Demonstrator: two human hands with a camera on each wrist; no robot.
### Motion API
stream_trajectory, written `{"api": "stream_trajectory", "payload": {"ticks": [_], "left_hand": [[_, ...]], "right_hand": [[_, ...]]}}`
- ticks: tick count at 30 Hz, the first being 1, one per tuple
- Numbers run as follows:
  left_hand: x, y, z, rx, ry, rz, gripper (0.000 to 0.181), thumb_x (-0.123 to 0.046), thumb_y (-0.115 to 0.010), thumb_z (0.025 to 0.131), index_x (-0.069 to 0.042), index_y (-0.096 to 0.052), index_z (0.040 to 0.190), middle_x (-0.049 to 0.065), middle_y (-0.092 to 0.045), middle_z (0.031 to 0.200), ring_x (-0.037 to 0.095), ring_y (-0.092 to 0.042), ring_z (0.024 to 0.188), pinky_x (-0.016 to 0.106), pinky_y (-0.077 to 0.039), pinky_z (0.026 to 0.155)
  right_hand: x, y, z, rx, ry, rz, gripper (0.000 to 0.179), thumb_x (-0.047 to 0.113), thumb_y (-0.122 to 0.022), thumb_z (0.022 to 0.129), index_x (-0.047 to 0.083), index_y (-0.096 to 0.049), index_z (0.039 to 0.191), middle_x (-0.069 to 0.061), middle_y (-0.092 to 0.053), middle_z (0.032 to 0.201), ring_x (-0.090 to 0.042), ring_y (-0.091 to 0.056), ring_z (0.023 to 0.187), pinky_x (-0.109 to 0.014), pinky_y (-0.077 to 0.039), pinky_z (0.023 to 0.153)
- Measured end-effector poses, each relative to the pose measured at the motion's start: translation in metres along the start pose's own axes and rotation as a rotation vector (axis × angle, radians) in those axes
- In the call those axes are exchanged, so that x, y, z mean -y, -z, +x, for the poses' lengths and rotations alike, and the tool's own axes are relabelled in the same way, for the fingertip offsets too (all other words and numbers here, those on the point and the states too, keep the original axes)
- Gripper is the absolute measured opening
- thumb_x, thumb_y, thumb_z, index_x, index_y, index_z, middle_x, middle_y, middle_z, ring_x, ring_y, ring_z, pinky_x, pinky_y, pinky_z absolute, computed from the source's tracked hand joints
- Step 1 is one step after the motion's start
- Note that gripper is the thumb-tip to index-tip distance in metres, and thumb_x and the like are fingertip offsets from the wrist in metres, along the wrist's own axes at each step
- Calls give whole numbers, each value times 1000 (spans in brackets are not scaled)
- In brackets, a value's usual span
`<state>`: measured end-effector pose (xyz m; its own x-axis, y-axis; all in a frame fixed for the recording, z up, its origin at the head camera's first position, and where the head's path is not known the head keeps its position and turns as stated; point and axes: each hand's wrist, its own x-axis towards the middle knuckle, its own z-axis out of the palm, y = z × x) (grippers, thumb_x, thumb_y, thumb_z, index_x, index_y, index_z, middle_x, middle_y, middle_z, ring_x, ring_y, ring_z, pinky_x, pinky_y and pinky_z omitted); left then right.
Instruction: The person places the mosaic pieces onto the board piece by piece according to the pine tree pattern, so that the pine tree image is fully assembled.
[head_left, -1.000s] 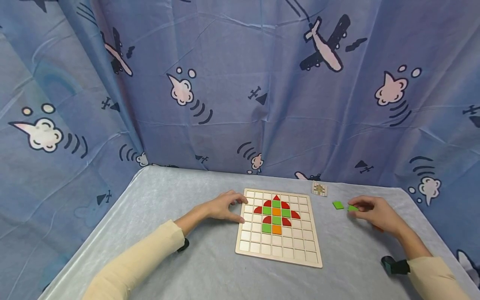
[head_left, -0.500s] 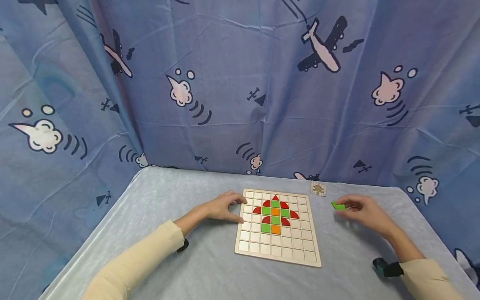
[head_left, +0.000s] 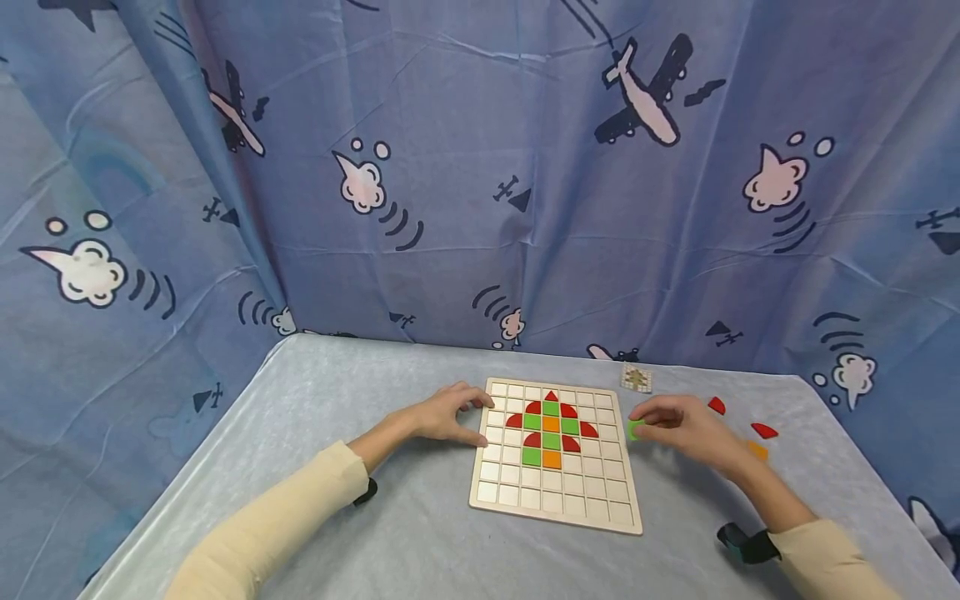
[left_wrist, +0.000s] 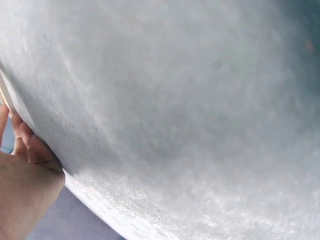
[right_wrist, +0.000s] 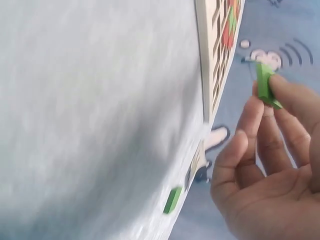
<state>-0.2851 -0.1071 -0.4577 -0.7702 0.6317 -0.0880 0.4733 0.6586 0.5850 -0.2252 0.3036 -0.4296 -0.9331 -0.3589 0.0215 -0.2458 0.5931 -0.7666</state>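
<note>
A wooden grid board (head_left: 555, 507) lies on the table, with red, green and orange tiles set in its cells. My left hand (head_left: 448, 414) rests against the board's left edge, thumb and fingers spread along it. My right hand (head_left: 690, 429) is just off the board's right edge and pinches a green tile (right_wrist: 265, 84) between thumb and fingers. Another green tile (right_wrist: 172, 200) lies on the cloth in the right wrist view; in the head view it is not visible. The left wrist view catches only part of the left hand (left_wrist: 27, 170) and a sliver of board.
A small patterned card (head_left: 637, 378) lies behind the board's far right corner. To the right of my right hand are a red piece (head_left: 716, 405), a second red piece (head_left: 765, 430) and an orange piece (head_left: 757, 450). A printed blue curtain (head_left: 435, 208) hangs behind the table.
My right hand has moved left from the loose pieces towards the board, carrying a green tile. Red and orange pieces it covered now show. The left hand stays in place.
</note>
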Motion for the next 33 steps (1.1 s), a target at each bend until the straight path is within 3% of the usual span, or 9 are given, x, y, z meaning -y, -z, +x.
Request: {"api": "stream_trajectory", "payload": {"ticks": [9, 24, 33], "left_hand": [[1, -1, 1, 1, -5, 8, 59, -42, -81, 80, -24, -57, 130, 3, -55, 128, 20, -54, 114, 38, -45, 102], [4, -2, 2, 6, 12, 11, 60, -43, -81, 80, -26, -56, 131, 2, -54, 128, 19, -54, 116, 38, -45, 103], [2, -2, 2, 2, 14, -1, 59, -42, -81, 80, -25, -56, 131, 2, -54, 129, 20, -54, 115, 39, -45, 103]], "right_hand": [[10, -21, 6, 29, 92, -6, 18, 20, -76, 87, 10, -71, 101, -8, -72, 98, -5, -66, 82, -23, -55, 69], [19, -44, 11, 96, 86, 3, 16, 22, -76, 87, 13, -73, 99, -7, -70, 101, -4, -63, 84, -22, -57, 73], [30, -55, 17, 129, 132, 35, 13, 16, -76, 87, 9, -72, 97, -8, -70, 94, -7, -62, 78, -21, -57, 70]]}}
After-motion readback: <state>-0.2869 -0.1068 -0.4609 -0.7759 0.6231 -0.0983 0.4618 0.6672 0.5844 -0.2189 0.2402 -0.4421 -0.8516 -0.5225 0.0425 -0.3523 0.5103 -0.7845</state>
